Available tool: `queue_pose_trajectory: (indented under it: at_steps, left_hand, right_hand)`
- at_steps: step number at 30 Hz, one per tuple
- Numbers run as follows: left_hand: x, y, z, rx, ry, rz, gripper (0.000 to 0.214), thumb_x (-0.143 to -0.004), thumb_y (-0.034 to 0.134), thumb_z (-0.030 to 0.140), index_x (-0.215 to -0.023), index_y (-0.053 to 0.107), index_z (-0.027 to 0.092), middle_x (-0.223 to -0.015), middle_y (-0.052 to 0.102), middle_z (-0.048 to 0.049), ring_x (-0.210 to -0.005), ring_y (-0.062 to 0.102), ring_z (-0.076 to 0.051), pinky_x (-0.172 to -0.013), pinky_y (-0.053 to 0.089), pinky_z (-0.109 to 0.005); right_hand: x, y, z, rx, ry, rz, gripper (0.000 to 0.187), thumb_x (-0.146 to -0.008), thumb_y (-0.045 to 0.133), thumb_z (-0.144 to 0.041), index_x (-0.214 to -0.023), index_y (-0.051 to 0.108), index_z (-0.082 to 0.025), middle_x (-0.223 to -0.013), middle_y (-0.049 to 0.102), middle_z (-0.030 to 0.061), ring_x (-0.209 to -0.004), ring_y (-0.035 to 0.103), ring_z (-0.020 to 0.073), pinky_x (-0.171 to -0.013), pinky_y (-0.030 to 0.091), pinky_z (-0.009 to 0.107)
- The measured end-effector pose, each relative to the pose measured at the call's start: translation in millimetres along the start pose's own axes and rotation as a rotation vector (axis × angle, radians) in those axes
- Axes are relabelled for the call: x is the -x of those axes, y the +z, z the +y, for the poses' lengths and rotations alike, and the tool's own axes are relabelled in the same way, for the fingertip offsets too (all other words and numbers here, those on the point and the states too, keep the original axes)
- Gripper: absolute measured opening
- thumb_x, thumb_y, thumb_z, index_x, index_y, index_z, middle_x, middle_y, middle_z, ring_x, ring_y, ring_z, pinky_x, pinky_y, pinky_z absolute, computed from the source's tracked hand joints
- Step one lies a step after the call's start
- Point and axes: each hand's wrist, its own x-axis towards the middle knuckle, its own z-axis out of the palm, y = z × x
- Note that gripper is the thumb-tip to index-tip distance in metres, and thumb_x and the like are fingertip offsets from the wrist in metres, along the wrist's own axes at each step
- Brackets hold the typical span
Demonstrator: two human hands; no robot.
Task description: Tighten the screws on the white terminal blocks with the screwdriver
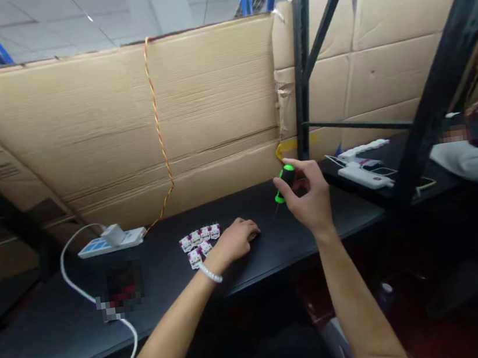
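A small screwdriver (286, 181) with a green-and-black handle is held in my right hand (307, 193), its thin shaft slanting down towards the black tabletop (316, 233). My left hand (236, 241) rests low on that tabletop, left of the screwdriver. Its fingers are curled together, and whatever may lie under the fingertips is hidden. Several small white-and-purple blocks (195, 239) lie in two rough rows beside my left wrist. A pale beaded bracelet (210, 273) circles this wrist.
A white power strip (135, 238) with a plugged-in adapter and white cable (68, 272) lies left. Cardboard (218, 88) walls the back; a black metal post (301, 77) stands right. Beyond it are chargers (364, 176) and another person's sleeve (475, 162).
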Motion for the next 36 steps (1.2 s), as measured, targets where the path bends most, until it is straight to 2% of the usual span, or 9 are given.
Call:
queue_pose_trajectory:
  at_steps: [5, 9, 13, 17, 20, 23, 26, 31, 36]
  left_hand:
    - [7.4, -9.5, 6.0, 0.002, -0.027, -0.085, 0.05, -0.097, 0.05, 0.002, -0.137, 0.071, 0.022, -0.156, 0.061, -0.0094, -0.142, 0.056, -0.027, -0.122, 0.046, -0.043]
    - [27.1, -36.5, 10.3, -0.016, -0.111, -0.025, 0.059, -0.097, 0.06, 0.008, -0.153, 0.058, 0.025, -0.172, 0.042, -0.0104, -0.158, 0.039, -0.03, -0.13, 0.035, -0.049]
    - [69.2, -63.7, -1.4, -0.088, -0.3, 0.018, 0.052, -0.098, 0.061, 0.015, -0.148, 0.063, 0.027, -0.156, 0.06, -0.0113, -0.147, 0.053, -0.033, -0.123, 0.041, -0.053]
    - [105.6, -68.9, -15.4, -0.186, -0.516, -0.05, 0.048, -0.092, 0.068, 0.015, -0.139, 0.07, 0.024, -0.145, 0.069, -0.0136, -0.14, 0.06, -0.036, -0.124, 0.036, -0.058]
    - [112.8, -64.1, -15.8, -0.16, -0.542, -0.094, 0.044, -0.088, 0.073, 0.014, -0.131, 0.075, 0.024, -0.146, 0.069, -0.013, -0.144, 0.058, -0.037, -0.127, 0.029, -0.062]
    - [110.4, -56.9, -7.8, -0.116, -0.515, -0.052, 0.037, -0.089, 0.075, 0.014, -0.125, 0.077, 0.023, -0.142, 0.072, -0.0125, -0.142, 0.059, -0.037, -0.127, 0.029, -0.062]
    - [109.6, -46.3, 4.3, -0.041, -0.448, 0.032, 0.035, -0.09, 0.076, 0.014, -0.123, 0.077, 0.022, -0.139, 0.073, -0.0131, -0.136, 0.063, -0.036, -0.122, 0.038, -0.058]
    - [110.6, -29.2, 18.9, 0.097, -0.396, 0.163, 0.03, -0.091, 0.079, 0.018, -0.121, 0.077, 0.022, -0.132, 0.076, -0.0116, -0.126, 0.069, -0.033, -0.113, 0.047, -0.05]
    - [107.5, -23.6, 18.3, 0.236, -0.324, 0.174, 0.028, -0.085, 0.089, 0.022, -0.111, 0.08, 0.022, -0.125, 0.078, -0.0081, -0.12, 0.07, -0.03, -0.11, 0.05, -0.043]
  right_hand:
    - [-2.6, -5.2, -0.3, 0.037, -0.045, 0.052, 0.037, -0.094, 0.076, -0.034, -0.128, 0.072, -0.022, -0.109, 0.066, 0.0079, -0.093, 0.065, 0.0226, -0.068, 0.056, 0.034]
    - [-4.2, -8.7, 0.8, 0.03, -0.056, 0.101, 0.038, -0.093, 0.077, -0.035, -0.128, 0.072, -0.022, -0.107, 0.066, 0.0072, -0.091, 0.066, 0.0225, -0.067, 0.057, 0.034]
    - [-3.1, -6.3, 3.4, -0.045, -0.013, 0.156, 0.047, -0.092, 0.078, -0.038, -0.135, 0.068, -0.023, -0.111, 0.066, 0.0077, -0.091, 0.067, 0.0218, -0.069, 0.06, 0.034]
    - [0.4, 0.6, 2.7, -0.135, -0.011, 0.208, 0.048, -0.095, 0.075, -0.041, -0.139, 0.066, -0.023, -0.116, 0.066, 0.0093, -0.097, 0.07, 0.0228, -0.082, 0.064, 0.039]
    - [2.9, 4.0, -1.1, -0.171, -0.032, 0.19, 0.04, -0.095, 0.075, -0.04, -0.131, 0.07, -0.023, -0.115, 0.066, 0.0091, -0.097, 0.069, 0.0232, -0.086, 0.065, 0.042]
    - [5.6, 6.1, -7.9, -0.226, -0.015, 0.168, 0.04, -0.094, 0.077, -0.039, -0.129, 0.07, -0.023, -0.113, 0.067, 0.0086, -0.094, 0.071, 0.0223, -0.086, 0.065, 0.042]
    - [12.0, 12.4, -16.5, -0.347, 0.022, 0.064, 0.039, -0.097, 0.075, -0.039, -0.131, 0.067, -0.023, -0.11, 0.071, 0.0085, -0.092, 0.075, 0.0223, -0.083, 0.067, 0.039]
    - [33.0, 40.4, -22.4, -0.511, 0.122, -0.279, 0.039, -0.101, 0.07, -0.04, -0.136, 0.061, -0.027, -0.103, 0.076, 0.0052, -0.088, 0.078, 0.0216, -0.078, 0.068, 0.036]
    - [48.9, 67.8, -16.8, -0.528, 0.184, -0.393, 0.038, -0.101, 0.069, -0.041, -0.135, 0.061, -0.027, -0.102, 0.076, 0.0048, -0.089, 0.077, 0.021, -0.079, 0.067, 0.035]
